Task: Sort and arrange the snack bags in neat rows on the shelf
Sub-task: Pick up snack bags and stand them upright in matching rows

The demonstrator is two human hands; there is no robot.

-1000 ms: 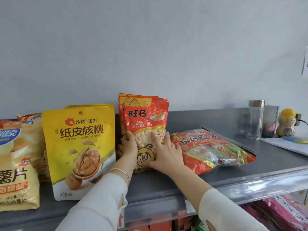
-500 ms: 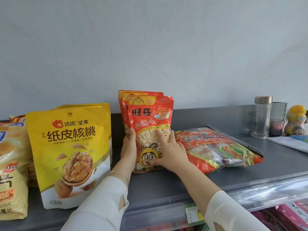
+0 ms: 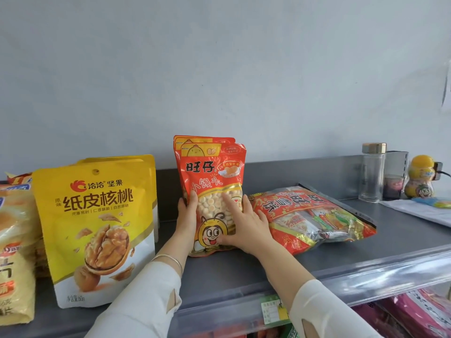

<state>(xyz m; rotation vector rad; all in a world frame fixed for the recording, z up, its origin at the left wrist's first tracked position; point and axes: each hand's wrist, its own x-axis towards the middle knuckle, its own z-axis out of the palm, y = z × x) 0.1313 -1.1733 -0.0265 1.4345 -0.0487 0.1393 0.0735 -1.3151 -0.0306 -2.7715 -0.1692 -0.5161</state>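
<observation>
While hands (image 3: 219, 223) clasp it | red bag (image 3: 212, 181) upright, front outward

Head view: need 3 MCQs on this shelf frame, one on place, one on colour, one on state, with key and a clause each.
1. Where is the glass bottle?
A. far right of the shelf
B. left of the walnut bag
C. lower shelf

2. Main colour of the walnut bag?
A. blue
B. yellow
C. green

3. How is the large red snack pack lying?
A. standing upright
B. hanging
C. flat on the shelf

Key: 1 A, it stands near the right end. 2 B, yellow front. 3 C, it lies flat beside the upright red bag that the left hand and right hand hold.
</observation>
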